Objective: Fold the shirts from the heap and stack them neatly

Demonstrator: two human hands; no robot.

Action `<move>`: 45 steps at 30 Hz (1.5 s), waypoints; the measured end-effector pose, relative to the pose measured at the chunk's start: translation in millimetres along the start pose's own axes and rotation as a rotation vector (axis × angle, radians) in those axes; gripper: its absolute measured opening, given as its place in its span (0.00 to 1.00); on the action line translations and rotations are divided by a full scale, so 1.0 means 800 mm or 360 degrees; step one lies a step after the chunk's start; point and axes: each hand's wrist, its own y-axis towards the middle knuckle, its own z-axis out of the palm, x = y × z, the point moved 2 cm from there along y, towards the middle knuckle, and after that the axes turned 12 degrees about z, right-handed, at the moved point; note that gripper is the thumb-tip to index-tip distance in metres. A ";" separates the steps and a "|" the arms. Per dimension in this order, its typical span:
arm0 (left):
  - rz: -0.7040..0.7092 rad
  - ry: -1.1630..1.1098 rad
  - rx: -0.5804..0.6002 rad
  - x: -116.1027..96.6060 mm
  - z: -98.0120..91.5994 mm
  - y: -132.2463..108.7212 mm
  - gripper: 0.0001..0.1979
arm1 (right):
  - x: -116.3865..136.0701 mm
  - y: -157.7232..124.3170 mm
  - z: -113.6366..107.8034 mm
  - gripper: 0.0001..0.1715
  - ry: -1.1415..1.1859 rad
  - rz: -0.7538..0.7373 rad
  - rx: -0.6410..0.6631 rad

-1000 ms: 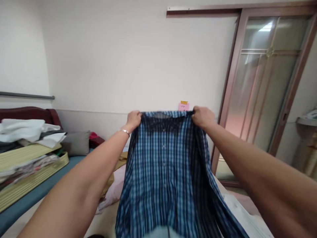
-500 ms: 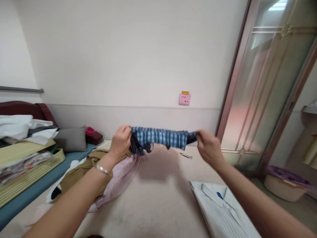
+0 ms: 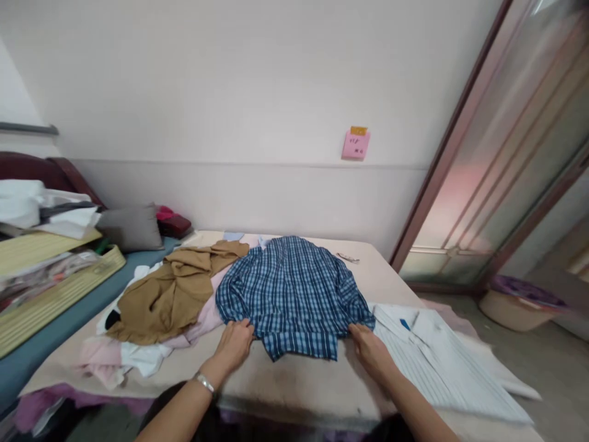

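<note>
A blue plaid shirt (image 3: pixel 299 288) lies spread on the light-coloured bed surface (image 3: pixel 285 393), its near edge toward me. My left hand (image 3: pixel 237 344) is closed on the shirt's near left part, fingers pinching the cloth. On the other side, my right hand (image 3: pixel 368 347) pinches the near right part by a sleeve end. Right of the shirt lies a folded white striped shirt (image 3: pixel 427 344), close to my right hand. A heap of clothes to the left has a brown garment (image 3: pixel 170 288) on top, with pink and white cloth under it.
A pair of glasses (image 3: pixel 348 258) rests near the far right corner of the bed surface. At the left are a grey cushion (image 3: pixel 131 227) and a yellow woven mat (image 3: pixel 64 298). A sliding glass door (image 3: pixel 464 202) and a lidded bin (image 3: pixel 519 301) stand at the right.
Both hands have come down and nearer with the plaid shirt. It was stretched in the air as a narrow band; now it lies spread on the bed. The view has tilted.
</note>
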 end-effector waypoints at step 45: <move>-0.0433 -0.0082 -0.0087 0.258 0.036 0.328 0.22 | 0.103 0.074 0.110 0.23 -0.0101 0.0307 0.0532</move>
